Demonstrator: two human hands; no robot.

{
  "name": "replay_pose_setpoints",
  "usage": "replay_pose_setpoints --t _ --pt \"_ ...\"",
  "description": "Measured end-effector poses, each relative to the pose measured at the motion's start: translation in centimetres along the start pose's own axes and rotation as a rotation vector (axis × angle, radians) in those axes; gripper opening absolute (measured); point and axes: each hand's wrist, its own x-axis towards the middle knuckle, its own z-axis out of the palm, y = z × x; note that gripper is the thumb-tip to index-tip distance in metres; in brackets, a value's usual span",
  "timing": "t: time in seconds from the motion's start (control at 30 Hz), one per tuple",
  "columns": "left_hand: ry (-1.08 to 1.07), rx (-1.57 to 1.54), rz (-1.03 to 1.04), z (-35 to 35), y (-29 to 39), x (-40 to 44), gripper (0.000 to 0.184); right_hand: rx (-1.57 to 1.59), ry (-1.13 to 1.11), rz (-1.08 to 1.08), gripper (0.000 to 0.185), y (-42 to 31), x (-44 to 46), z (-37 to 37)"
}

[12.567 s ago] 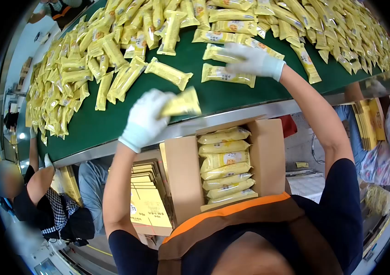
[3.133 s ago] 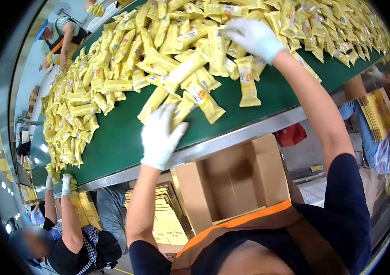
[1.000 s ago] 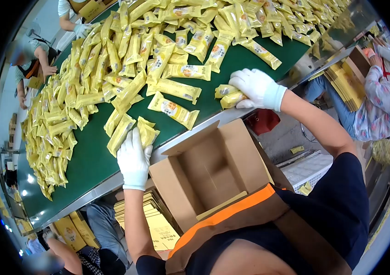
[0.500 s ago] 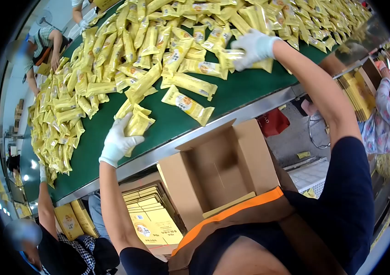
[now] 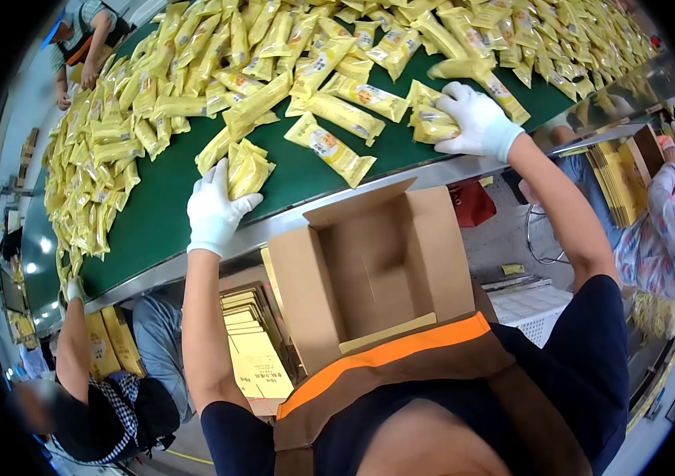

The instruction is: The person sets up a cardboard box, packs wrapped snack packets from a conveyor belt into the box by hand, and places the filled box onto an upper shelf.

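Observation:
My left hand (image 5: 218, 208), in a white glove, is closed around yellow wrapped snack packets (image 5: 249, 168) at the belt's near edge; how many it holds is unclear. My right hand (image 5: 476, 123), also gloved, curls its fingers over yellow packets (image 5: 433, 120) farther right on the green belt (image 5: 167, 242). Between the hands one loose snack packet (image 5: 329, 149) lies slanted, with more piled behind it. Closest to my body, below the belt edge, an open cardboard box (image 5: 302, 289) stands with its flaps spread and its inside showing.
A metal rail (image 5: 274, 226) borders the belt. Flattened yellow cartons (image 5: 262, 361) are stacked left of the box. A co-worker (image 5: 107, 412) reaches to the belt at lower left, another person (image 5: 88, 40) stands across it. At right are folded cartons (image 5: 615, 182) and a person's patterned sleeve (image 5: 659, 246).
My right hand has drawn packets toward me and slightly right, out of the pile. My left hand still grips its packets, now a bit more upright. The view has shifted slightly.

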Motion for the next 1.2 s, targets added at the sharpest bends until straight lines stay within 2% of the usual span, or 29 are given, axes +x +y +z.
replay_pose_setpoints --t 0.03,0.07,0.1,0.13,0.17,0.23,0.27,0.33,0.4,0.43,0.47,0.53,0.57,0.67,0.7,0.73,0.8,0.83,0.87,0.93,1.0,1.03,1.13,1.17,1.2 --pt "-0.015 0.026 -0.003 -0.2 0.2 0.0 0.093 0.017 -0.059 0.069 0.068 -0.5 0.2 -0.3" --pt "-0.031 0.058 -0.01 -0.4 0.2 -0.2 0.093 0.073 -0.001 0.097 0.071 -0.6 0.1 -0.2" --pt "0.041 0.04 0.038 0.7 -1.1 -0.5 0.091 0.136 0.06 0.125 0.073 -0.8 0.1 0.3" --pt "0.003 0.037 0.011 0.0 -0.7 -0.6 0.091 0.201 0.12 0.156 0.076 -1.2 0.1 0.6" --pt "-0.036 0.032 -0.018 -0.5 -0.1 -0.8 0.091 0.191 0.093 0.22 0.083 -1.6 -0.1 0.4" --pt "-0.156 0.011 -0.108 -2.2 1.7 -0.9 0.094 0.142 -0.058 0.338 0.087 -2.0 -0.6 -0.2" --pt "-0.151 -0.185 -0.113 -2.4 2.0 -1.1 0.101 0.116 -0.131 0.4 0.089 -1.9 -0.7 -0.3" --pt "-0.063 -0.61 0.19 -2.4 2.4 0.1 0.106 0.139 -0.112 0.409 0.087 -1.1 -0.6 0.4" --pt "-0.234 -0.615 0.28 -6.6 8.5 3.0 0.103 0.172 -0.159 0.402 0.083 -1.2 0.0 -0.3" --pt "-0.276 -0.659 0.372 -5.5 10.1 4.8 0.103 0.199 -0.107 0.37 0.078 -1.2 -0.1 -0.3" --pt "-0.31 -0.697 0.468 -4.3 11.3 6.6 0.102 0.199 -0.086 0.375 0.084 -1.3 -0.4 -0.2" --pt "-0.44 -0.347 0.521 -2.1 12.8 8.7 0.104 0.135 -0.034 0.359 0.092 -1.7 -1.2 0.0" --pt "-0.473 -0.219 0.525 -1.6 12.8 9.0 0.106 0.114 -0.125 0.409 0.099 -2.2 -1.4 -0.9" --pt "-0.419 -0.276 0.266 -2.8 9.6 6.9 0.106 0.166 -0.121 0.392 0.1 -1.3 -1.6 -0.3" --pt "-0.354 -0.427 0.2 -1.9 7.0 6.4 0.104 0.251 -0.182 0.384 0.1 -1.0 -0.8 -0.9" --pt "-0.325 -0.529 0.115 -1.8 5.2 5.7 0.103 0.473 -0.212 0.377 0.089 -1.0 0.0 -1.3" --pt "-0.306 -0.704 0.058 -3.3 3.2 4.4 0.103 0.856 -0.294 0.325 0.093 -2.1 3.1 -3.3" --pt "-0.333 -0.851 0.023 -4.0 2.9 4.1 0.102 0.977 -0.308 0.265 0.092 -2.5 4.9 -3.6" --pt "-0.369 -0.873 0.006 -4.2 2.6 4.2 0.101 1.096 -0.32 0.211 0.092 -2.6 6.9 -3.4" --pt "-0.393 -0.776 0.094 -3.1 2.7 5.0 0.099 1.052 -0.222 0.268 0.097 -2.6 10.6 -0.1" --pt "-0.496 -0.275 0.213 -4.0 5.0 5.2 0.097 0.945 -0.366 0.258 0.106 -5.6 11.8 -1.0" --pt "-0.439 -0.289 0.222 -3.4 5.0 4.8 0.097 0.856 -0.353 0.293 0.11 -6.0 12.4 0.5" --pt "-0.351 -0.087 0.378 -3.7 6.0 2.5 0.095 0.568 -0.385 0.235 0.103 -8.8 10.6 -1.8" --pt "-0.211 -0.024 0.45 -3.0 6.1 1.1 0.093 0.51 -0.341 0.223 0.101 -8.7 10.4 -1.3" --pt "-0.184 0.007 0.458 -2.4 6.0 0.5 0.093 0.453 -0.292 0.212 0.1 -8.2 9.9 -0.5"
